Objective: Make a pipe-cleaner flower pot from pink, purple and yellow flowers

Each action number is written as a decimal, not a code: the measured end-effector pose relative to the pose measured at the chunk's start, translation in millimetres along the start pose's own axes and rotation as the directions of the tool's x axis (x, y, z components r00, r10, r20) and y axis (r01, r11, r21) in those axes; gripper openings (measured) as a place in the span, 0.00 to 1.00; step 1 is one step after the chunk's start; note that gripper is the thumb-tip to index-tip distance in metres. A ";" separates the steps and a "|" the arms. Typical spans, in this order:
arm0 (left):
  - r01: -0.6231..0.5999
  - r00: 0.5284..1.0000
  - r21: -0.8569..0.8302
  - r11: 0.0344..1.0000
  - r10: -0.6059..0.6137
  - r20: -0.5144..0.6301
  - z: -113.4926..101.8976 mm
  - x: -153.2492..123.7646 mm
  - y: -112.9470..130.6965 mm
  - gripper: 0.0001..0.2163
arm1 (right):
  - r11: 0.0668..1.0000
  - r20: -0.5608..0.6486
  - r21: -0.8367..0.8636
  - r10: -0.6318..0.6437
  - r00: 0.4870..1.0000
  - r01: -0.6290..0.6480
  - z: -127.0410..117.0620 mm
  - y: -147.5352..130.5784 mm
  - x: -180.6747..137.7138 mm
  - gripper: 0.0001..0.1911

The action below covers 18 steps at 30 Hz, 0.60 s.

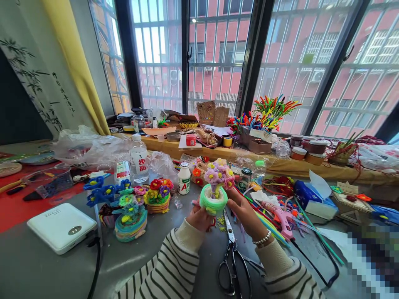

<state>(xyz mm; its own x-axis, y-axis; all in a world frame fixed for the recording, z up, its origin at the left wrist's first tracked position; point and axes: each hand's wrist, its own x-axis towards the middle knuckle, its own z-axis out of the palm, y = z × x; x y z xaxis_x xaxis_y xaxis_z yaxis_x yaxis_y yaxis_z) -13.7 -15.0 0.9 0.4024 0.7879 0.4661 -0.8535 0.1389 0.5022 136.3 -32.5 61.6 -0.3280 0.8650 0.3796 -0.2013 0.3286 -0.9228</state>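
A small light-green flowerpot (213, 200), coiled from fuzzy pipe cleaner with a white inner rim, is held up over the grey table. From its middle rises a bunch of purple, pink and yellow pipe-cleaner flowers (216, 173). My left hand (199, 218) is closed around the pot's lower left side. My right hand (242, 207) grips the pot from the right, its thumb at the rim and its other fingertips partly hidden behind. Black-handled scissors (231, 249) lie below the hands. A pink glue gun (282, 218) rests to the right among colourful pipe cleaners (268, 224).
Finished flower pots (131, 226) stand on the left near a white power bank (62, 227) with a black cable. Behind are a water bottle (139, 160), a small white bottle (184, 178) and a glass jar (245, 179). A blue tissue pack (314, 199) sits at right.
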 end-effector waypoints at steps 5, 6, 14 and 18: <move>0.015 0.999 0.044 0.999 -0.013 -0.040 -4.5 17.4 0.4 0.18 | 1.000 -0.062 -0.006 -0.015 0.998 0.015 1.4 20.2 0.5 0.29; 0.030 0.998 0.045 0.999 -0.028 -0.051 -5.0 18.8 0.4 0.21 | 1.000 -0.096 0.003 -0.023 0.995 0.024 2.4 24.7 0.8 0.29; 0.214 0.974 0.022 0.977 -0.211 -0.076 -1.0 12.6 3.7 0.23 | 0.992 -0.242 0.111 -0.033 0.970 0.061 8.0 45.4 -13.2 0.28; 0.213 0.966 0.045 0.976 -0.204 -0.156 0.4 11.6 0.0 0.16 | 0.992 -0.246 0.121 -0.015 0.969 0.046 10.9 43.1 -18.2 0.28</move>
<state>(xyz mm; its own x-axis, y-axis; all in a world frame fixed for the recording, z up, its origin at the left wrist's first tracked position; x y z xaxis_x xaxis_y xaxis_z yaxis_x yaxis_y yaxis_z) -8.9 -6.2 6.6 0.5113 0.8269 0.2344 -0.7326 0.2767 0.6219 123.5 -38.2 15.6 -0.0882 0.9267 0.3653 -0.3264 0.3196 -0.8896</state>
